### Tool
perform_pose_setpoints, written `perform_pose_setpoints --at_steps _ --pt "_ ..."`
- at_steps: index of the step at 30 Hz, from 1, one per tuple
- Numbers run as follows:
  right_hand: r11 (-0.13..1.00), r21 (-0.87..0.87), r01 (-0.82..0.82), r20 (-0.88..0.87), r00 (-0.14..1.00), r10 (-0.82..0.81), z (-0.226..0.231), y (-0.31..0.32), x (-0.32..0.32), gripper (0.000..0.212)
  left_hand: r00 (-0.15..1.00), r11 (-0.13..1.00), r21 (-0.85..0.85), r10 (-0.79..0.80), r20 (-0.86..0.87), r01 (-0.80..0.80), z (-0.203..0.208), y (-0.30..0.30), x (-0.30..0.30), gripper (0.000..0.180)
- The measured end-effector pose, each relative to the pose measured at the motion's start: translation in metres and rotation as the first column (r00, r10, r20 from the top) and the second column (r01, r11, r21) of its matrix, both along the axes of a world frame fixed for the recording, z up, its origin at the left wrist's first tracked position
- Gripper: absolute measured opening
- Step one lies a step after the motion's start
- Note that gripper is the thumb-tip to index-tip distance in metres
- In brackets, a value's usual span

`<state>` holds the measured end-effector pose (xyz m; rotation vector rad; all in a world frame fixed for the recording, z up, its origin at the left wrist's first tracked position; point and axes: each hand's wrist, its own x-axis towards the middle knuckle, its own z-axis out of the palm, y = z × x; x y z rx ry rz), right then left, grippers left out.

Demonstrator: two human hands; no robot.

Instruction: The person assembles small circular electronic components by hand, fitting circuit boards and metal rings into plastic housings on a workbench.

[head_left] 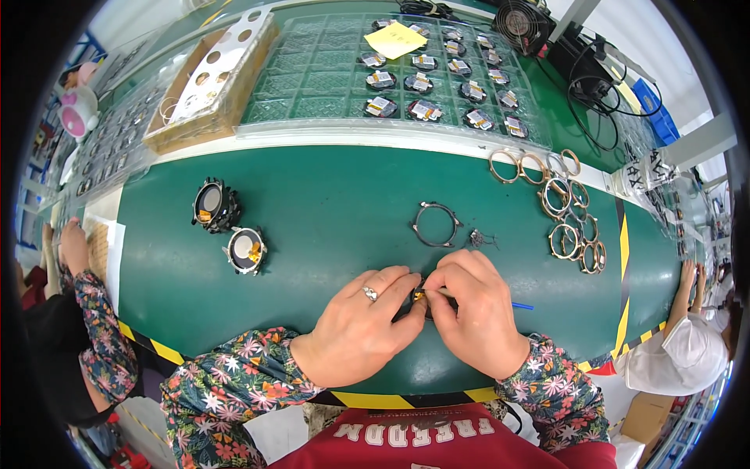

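My left hand point(363, 320), a ring on one finger, is closed around a small dark round watch part. A bit of orange flex point(419, 295) shows on that part between my fingertips; the rest is mostly hidden. My right hand point(480, 309) is pinched close against the same part. A thin blue-ended stick tool point(523, 306) sticks out past its right side, and a pale length shows between the fingers. Just beyond my hands lies a dark ring frame point(435, 224), beside a small heap of tiny black pieces point(481, 238).
At left stand stacked black watch cases point(214, 205) and a silver one point(246, 250). Several metal rings point(564, 239) lie at right. Behind are a clear tray point(305, 109) of round modules, a yellow note point(396, 40) and a cardboard box point(160, 142). People work at both sides.
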<state>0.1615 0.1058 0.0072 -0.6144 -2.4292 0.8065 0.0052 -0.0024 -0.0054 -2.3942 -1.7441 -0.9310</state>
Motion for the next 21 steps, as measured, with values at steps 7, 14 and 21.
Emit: perform_pose_setpoints --at_steps 7,14,21 --pt "1.000 -0.020 -0.009 0.008 1.000 0.009 -0.0002 0.0009 0.0004 0.016 1.000 1.000 0.001 -0.002 -0.005 0.002 -0.0005 0.0003 0.0001 0.024" --pt "1.000 -0.012 -0.005 -0.014 1.000 0.005 -0.0009 0.0009 0.0008 0.016 1.000 1.000 0.007 -0.001 -0.003 0.001 -0.0009 -0.0005 0.0000 0.025" --pt "1.000 -0.016 -0.006 -0.013 1.000 0.006 -0.0017 0.0000 0.0000 0.016 1.000 1.000 0.002 -0.009 0.003 0.009 0.0000 0.0002 -0.0001 0.024"
